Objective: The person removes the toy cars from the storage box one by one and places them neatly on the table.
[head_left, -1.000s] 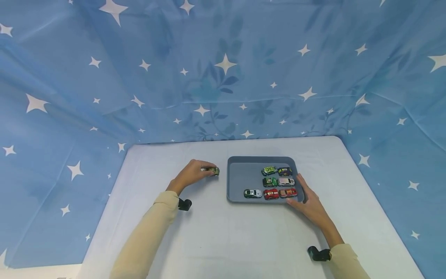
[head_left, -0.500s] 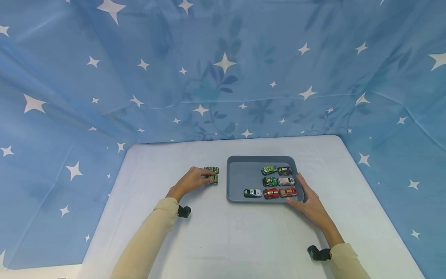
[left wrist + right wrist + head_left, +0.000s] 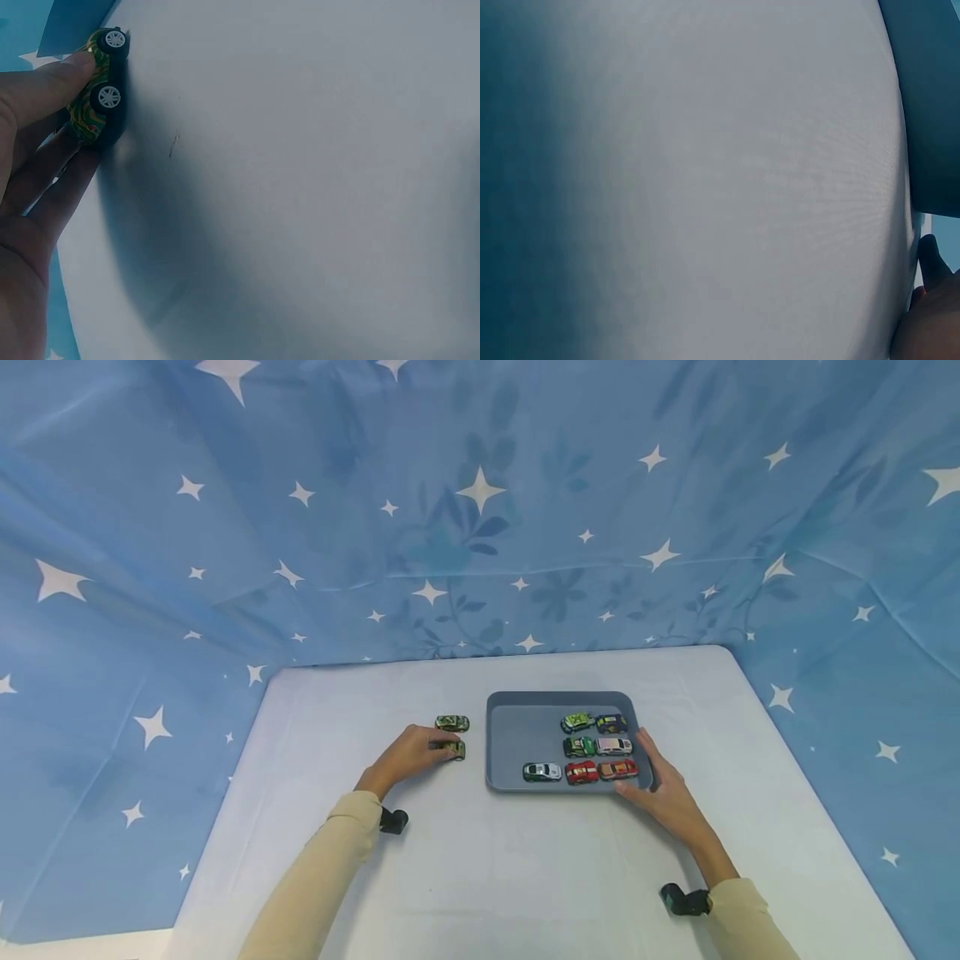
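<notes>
A green-and-yellow patterned toy car (image 3: 88, 124) is pinched between the thumb and fingers of my left hand (image 3: 405, 753), at the table left of the tray. In the left wrist view its white-spoked wheels face the camera. Just beyond it stands a second camouflage toy car (image 3: 452, 722), apart from the hand. My right hand (image 3: 670, 802) rests at the near right corner of the grey tray (image 3: 517, 735), thumb at the front rim and fingers along the right side. In the right wrist view only part of this hand (image 3: 930, 315) shows, beside the tray wall (image 3: 930, 105).
Several toy cars stand in rows in the tray's right part, among them a silver car (image 3: 542, 772), a red car (image 3: 582, 772) and a green car (image 3: 579, 747). A blue star-patterned cloth (image 3: 480, 543) hangs behind the white table (image 3: 495, 877).
My left hand has let go of the farther camouflage car and moved slightly nearer, taking hold of the other patterned car. The right hand and the tray have stayed in place.
</notes>
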`<state>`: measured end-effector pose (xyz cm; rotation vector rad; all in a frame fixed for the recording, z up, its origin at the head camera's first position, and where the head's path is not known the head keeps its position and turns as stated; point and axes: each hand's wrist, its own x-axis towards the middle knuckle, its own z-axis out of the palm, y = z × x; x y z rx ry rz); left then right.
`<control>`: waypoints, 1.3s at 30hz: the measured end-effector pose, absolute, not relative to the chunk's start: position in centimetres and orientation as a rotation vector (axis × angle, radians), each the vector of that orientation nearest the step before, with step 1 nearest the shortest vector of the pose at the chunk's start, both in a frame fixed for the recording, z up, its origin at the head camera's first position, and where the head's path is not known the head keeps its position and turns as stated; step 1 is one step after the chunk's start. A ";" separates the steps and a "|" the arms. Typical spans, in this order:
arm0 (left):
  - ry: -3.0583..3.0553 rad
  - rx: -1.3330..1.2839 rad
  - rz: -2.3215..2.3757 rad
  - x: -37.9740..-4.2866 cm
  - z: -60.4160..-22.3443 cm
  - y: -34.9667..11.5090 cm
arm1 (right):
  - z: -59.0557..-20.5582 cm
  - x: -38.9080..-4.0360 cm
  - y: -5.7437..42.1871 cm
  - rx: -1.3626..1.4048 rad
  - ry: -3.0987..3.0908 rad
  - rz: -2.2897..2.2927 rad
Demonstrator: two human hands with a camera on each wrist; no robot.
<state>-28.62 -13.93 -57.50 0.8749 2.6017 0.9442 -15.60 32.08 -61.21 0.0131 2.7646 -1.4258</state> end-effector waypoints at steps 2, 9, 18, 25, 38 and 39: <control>2.606 0.877 0.947 -28.6 -57.6 -14.0 | -61.2 -15.6 32.1 0.009 2.765 -1.426; 2.622 0.917 0.943 -28.5 -57.6 -14.0 | -61.3 -15.7 32.1 0.000 2.764 -1.440; 2.633 0.931 0.920 -28.6 -57.7 -14.0 | -61.2 -15.8 32.1 0.008 2.764 -1.427; 2.618 0.924 0.919 -28.7 -57.8 -14.0 | -61.1 -15.8 32.1 0.014 2.763 -1.424; 2.613 0.862 1.041 -27.9 -57.3 -14.9 | -61.1 -15.6 32.1 0.002 2.759 -1.427; 2.618 0.845 1.071 -27.8 -57.2 -15.1 | -61.1 -15.6 32.1 0.001 2.760 -1.427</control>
